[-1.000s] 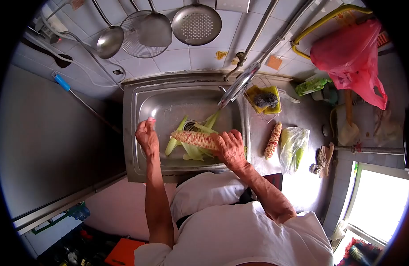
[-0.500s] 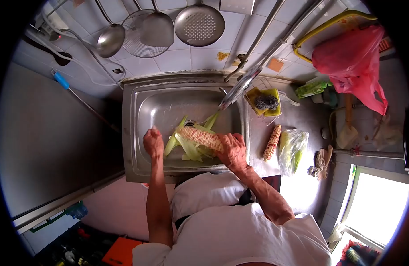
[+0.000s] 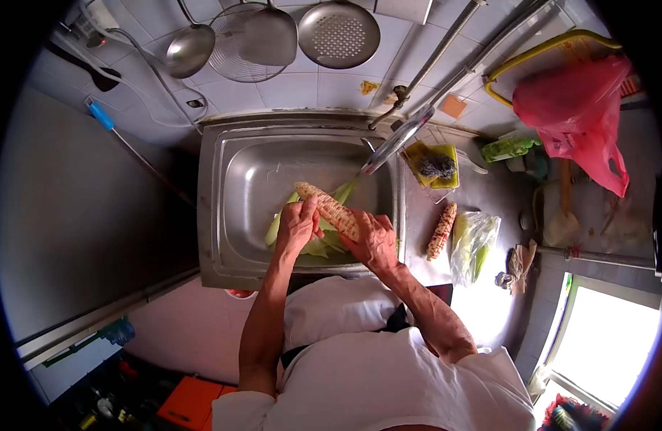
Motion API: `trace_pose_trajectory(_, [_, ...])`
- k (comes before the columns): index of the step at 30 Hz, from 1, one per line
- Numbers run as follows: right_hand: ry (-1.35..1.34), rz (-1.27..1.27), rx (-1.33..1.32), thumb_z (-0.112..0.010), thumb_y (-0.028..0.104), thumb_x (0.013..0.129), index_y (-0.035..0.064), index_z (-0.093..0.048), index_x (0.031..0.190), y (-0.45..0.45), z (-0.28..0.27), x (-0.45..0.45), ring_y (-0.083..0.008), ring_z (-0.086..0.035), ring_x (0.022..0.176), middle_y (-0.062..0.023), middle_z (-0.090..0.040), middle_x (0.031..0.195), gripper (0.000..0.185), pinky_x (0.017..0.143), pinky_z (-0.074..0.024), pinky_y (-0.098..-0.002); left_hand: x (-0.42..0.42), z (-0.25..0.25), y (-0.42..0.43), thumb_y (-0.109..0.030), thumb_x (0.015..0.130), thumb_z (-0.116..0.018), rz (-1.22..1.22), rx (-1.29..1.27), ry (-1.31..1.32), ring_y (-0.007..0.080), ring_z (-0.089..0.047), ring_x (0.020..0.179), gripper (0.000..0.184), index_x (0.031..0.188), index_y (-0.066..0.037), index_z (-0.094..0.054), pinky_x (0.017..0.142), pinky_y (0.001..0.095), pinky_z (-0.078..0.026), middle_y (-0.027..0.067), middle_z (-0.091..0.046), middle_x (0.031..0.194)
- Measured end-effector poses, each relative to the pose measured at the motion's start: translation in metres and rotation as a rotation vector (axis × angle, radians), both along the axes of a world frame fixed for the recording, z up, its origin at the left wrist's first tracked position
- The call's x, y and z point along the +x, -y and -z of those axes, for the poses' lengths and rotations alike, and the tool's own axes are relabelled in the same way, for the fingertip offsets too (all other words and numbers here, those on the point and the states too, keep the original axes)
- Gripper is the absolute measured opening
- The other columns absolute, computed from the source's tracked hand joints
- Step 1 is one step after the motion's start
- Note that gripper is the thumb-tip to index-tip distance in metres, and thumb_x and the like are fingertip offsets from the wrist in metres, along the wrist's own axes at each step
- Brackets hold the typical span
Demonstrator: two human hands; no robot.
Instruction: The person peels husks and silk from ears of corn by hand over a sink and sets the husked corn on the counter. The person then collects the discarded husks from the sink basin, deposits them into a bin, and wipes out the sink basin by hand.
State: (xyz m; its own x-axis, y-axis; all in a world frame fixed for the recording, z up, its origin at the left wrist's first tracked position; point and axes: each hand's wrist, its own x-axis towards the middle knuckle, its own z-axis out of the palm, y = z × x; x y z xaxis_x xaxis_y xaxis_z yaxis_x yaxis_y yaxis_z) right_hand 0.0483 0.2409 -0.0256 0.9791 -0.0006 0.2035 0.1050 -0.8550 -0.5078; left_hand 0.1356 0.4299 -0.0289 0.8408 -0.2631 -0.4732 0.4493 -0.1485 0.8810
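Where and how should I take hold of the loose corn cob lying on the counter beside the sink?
I'd grip the loose corn cob across its middle, from above and the sink side. It lies flat, long and roughly round, so a grip should span its width; the plastic bag lies close along its other side, while counter shows towards the sink.

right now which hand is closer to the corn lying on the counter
Right. The right hand is over the sink, left of that corn; the left hand is farther left.

Tiled wall (image 3: 334,92), bright window (image 3: 605,339)
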Motion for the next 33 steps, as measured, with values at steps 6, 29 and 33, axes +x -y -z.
trace_pose_trajectory(6, [-0.380,0.098,0.177,-0.077,0.045,0.085,0.0045,-0.062,0.117,0.009,0.014,0.003,-0.0273,-0.068,0.072,-0.0109,-0.071,0.089,0.054,0.063,-0.0501,-0.0372,0.016,-0.023,-0.029,-0.038,0.104,-0.058,-0.294,-0.875,0.027,0.0214,-0.064,0.069,0.038,0.081,-0.006,-0.059,0.057,0.0322,-0.048,0.0058,-0.057,0.070])
trace_pose_trajectory(29, [-0.664,0.290,0.762,-0.066,0.059,0.089,-0.0001,-0.066,0.102,0.067,0.033,-0.033,-0.0089,-0.048,0.060,0.0030,-0.055,0.072,0.061,0.050,-0.0378,-0.0293,0.005,0.136,-0.078,-0.033,0.101,-0.057,-0.058,0.687,0.510,0.0311,-0.070,0.083,0.029,0.094,-0.007,-0.069,0.075,0.0410,-0.053,0.0156,-0.071,0.085])
trace_pose_trajectory(33, [-0.417,0.463,0.424,-0.064,0.056,0.090,-0.0022,-0.064,0.101,0.113,0.061,-0.089,-0.0268,-0.062,0.067,-0.0133,-0.064,0.075,0.059,0.062,-0.0477,-0.0401,-0.010,0.194,-0.100,-0.033,0.087,-0.076,0.173,0.835,0.362,0.0362,-0.065,0.106,0.041,0.122,-0.016,-0.062,0.086,0.0462,-0.053,0.0200,-0.065,0.120])
